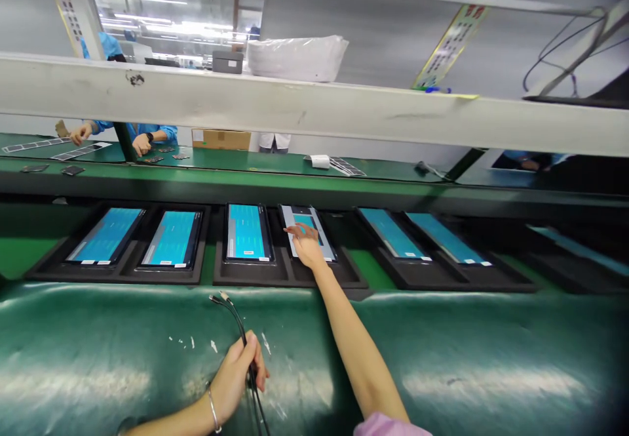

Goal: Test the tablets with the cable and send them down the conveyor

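Observation:
My left hand (238, 374) is closed around two thin black cables (239, 321), whose plug ends stick up above the fist over the green mat. Farther forward, my right hand (305, 244) rests over the screen of a tablet (328, 247), fingers stretched out across the display. That tablet shows a grey and blue picture and lies in a black foam tray (348, 272). Just to its left, in the same tray, sits another tablet (247, 233) with a lit blue screen.
More lit tablets (108, 235) lie in black trays (196, 252) to the left and right. A white beam (295, 105) crosses above. Beyond it, a co-worker's hands (142, 143) work at a green bench. The green mat (122, 351) in front carries small white scraps.

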The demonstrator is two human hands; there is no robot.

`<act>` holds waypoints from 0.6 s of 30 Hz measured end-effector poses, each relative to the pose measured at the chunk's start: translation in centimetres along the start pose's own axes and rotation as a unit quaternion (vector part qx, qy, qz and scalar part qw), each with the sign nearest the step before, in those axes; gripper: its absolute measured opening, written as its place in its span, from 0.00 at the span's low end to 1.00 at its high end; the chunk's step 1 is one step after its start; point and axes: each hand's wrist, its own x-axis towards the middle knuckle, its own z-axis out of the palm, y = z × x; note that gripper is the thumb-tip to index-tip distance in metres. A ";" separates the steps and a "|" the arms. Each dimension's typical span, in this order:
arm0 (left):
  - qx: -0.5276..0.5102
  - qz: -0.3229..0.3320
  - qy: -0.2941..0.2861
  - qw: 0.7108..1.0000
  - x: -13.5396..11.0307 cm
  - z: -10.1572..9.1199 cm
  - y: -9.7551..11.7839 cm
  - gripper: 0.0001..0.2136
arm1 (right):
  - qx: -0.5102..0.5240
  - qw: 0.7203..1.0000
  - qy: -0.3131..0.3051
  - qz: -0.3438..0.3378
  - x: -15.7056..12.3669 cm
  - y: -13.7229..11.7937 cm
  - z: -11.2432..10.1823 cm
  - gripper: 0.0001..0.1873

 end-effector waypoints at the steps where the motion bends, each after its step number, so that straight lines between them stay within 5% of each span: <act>1: 0.002 -0.003 0.001 1.000 0.0 0.0 0.1 0.30 | 0.000 1.000 -0.001 0.002 -0.1 0.1 0.0 0.16; 7: 0.009 -0.019 -0.003 1.000 -0.2 0.2 0.6 0.30 | 0.003 0.999 0.015 0.031 -0.5 1.5 -0.6 0.15; 14: 0.014 -0.013 -0.007 1.000 -0.3 0.2 0.7 0.30 | -0.011 0.963 0.148 0.226 -1.2 3.9 -2.2 0.19; 18: 0.012 -0.003 -0.013 1.000 -0.3 0.0 0.5 0.29 | 0.045 0.945 0.171 0.275 -1.4 3.8 -3.6 0.18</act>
